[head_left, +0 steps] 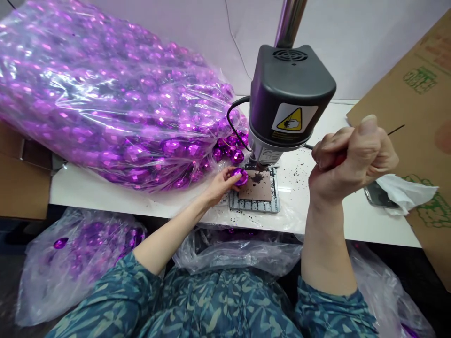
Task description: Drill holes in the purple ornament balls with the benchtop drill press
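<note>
My left hand (225,180) pinches a shiny purple faceted ball (240,177) between thumb and fingers. The ball is at the left edge of a brown square board (262,190), which lies on the slotted metal base (278,204) of a bench drill press (292,94). Dark shavings (259,177) are heaped on the board under the machine's head. Raised at the right of the press, my right hand (352,155) is closed around a lever handle; only a bit of red shows between the fingers, and the rest is hidden.
A big clear bag (116,103) full of purple balls covers the table's left side. Another bag (84,253) of balls hangs below left. Plastic film (243,256) lies across my lap. At right are a phone (378,195), a white tissue (407,192) and a cardboard box (416,141).
</note>
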`<state>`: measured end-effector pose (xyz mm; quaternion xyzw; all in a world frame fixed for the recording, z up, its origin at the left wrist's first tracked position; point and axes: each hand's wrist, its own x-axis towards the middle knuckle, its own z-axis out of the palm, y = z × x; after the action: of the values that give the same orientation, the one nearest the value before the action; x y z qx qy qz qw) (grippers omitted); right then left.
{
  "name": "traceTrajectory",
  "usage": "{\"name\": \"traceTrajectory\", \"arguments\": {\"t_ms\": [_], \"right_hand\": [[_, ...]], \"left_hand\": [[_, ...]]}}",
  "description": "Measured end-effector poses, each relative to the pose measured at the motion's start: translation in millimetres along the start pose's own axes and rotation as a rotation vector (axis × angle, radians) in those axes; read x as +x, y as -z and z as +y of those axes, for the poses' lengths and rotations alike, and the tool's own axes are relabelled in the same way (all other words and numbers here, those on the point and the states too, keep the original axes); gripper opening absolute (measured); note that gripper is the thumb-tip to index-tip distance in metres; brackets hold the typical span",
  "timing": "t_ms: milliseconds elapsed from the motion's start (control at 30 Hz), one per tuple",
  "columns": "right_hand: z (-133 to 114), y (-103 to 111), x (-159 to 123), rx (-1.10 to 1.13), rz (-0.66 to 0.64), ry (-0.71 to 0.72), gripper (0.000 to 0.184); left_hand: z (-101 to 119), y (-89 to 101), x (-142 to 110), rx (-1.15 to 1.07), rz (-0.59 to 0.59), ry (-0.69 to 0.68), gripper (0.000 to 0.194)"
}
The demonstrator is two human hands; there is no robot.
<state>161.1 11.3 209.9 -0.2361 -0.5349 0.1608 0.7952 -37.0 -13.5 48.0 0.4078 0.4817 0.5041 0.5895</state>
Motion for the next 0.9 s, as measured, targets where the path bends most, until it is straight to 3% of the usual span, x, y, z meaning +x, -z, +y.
{"name": "traceTrajectory", "arguments": {"t_ms": [133, 400, 533, 667, 767, 900], "right_hand": [[-1, 0, 0, 0.012, 0.002, -0.022, 0.050], [1, 0, 0, 0.074, 0.013, -0.009, 0.051], [0, 2, -2, -0.001, -0.026, 0.001, 0.053], [-1, 3, -4, 0.040, -0.037, -0.016, 0.050], [-2, 3, -4, 0.052, -0.028, -0.029, 0.048], [-4, 3, -3, 0.020, -0.026, -0.050, 0.050]], "left_hand": [[-15, 0.6, 11, 0.216, 0.047, -0.157, 0.050], [-23, -4.0, 16, 0.327, -0.057, -0.227, 0.060], [-30, -9.5, 18, 0.456, 0.011, -0.281, 0.064], [-36, -15.7, 20, 0.628, 0.049, -0.423, 0.063], [-43, -22.0, 24, 0.645, -0.012, -0.519, 0.058], [-52, -27.9, 27, 0.579, -0.040, -0.515, 0.058]]}}
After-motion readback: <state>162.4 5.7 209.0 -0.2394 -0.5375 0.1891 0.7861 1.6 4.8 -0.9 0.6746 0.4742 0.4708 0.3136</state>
